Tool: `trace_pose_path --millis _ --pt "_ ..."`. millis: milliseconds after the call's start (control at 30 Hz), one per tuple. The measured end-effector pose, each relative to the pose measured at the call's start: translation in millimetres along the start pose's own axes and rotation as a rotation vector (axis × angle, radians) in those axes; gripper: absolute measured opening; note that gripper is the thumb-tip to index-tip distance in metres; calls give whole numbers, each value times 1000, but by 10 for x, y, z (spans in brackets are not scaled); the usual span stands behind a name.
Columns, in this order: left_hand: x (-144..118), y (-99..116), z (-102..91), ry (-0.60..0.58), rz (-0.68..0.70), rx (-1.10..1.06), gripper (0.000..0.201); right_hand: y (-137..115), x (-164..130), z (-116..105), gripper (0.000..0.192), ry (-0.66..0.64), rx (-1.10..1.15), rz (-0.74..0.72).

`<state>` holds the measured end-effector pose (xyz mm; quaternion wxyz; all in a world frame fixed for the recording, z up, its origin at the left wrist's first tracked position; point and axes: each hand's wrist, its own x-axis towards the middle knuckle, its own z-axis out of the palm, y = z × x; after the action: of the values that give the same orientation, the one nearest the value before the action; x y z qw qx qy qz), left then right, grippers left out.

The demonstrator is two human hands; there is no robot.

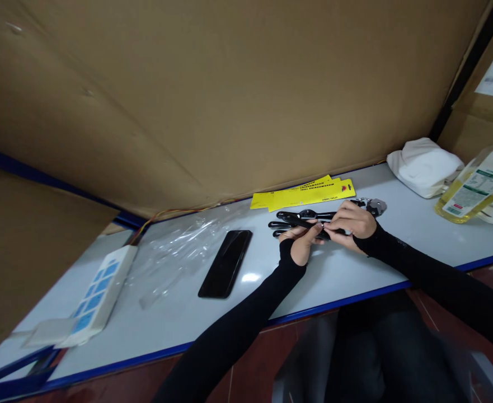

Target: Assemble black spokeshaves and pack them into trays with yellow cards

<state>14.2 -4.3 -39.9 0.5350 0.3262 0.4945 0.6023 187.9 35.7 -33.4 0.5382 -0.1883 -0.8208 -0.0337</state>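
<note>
Black-handled tools that look like spokeshaves (282, 225) lie close together on the table, their rounded handles pointing left. My left hand (304, 243) is closed around one black spokeshave (292, 218) and holds it just above the others. At its middle, the fingertips of my right hand (351, 223) pinch at a small shiny part, too small to make out. Both hands hide much of the tool. Beyond my right hand, silvery metal blade parts (376, 207) rest on the tabletop.
Yellow printed cards (300, 196) lie along the cardboard wall. Left of my hands are a black phone (225, 264), crumpled clear plastic (174, 252) and a white power strip (101, 294). A bottle of yellow liquid (473, 187) and a white cloth bundle (425, 167) stand at right.
</note>
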Motion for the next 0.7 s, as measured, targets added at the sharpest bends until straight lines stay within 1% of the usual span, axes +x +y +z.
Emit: trace_pose_path --millis 133,267,333,400,467,600,700 --pt "-31 -6 32 23 19 -2 41 18 -90 63 15 -22 -19 81" --pt "-17 -31 37 45 26 6 42 9 -138 79 16 -12 -71 96" --pt "-7 -32 25 57 23 15 43 -8 -138 61 16 -52 -64 107" --pt "0 -20 9 37 13 27 43 -37 -123 33 18 -99 -32 133" --pt "6 2 -7 7 -1 40 42 -74 -100 6 20 -122 18 211" --pt "11 35 -20 -11 -28 20 41 -137 -59 -23 24 -126 146 456" --pt "3 33 -22 -17 -19 -5 38 -146 -43 -24 35 -162 225 543"
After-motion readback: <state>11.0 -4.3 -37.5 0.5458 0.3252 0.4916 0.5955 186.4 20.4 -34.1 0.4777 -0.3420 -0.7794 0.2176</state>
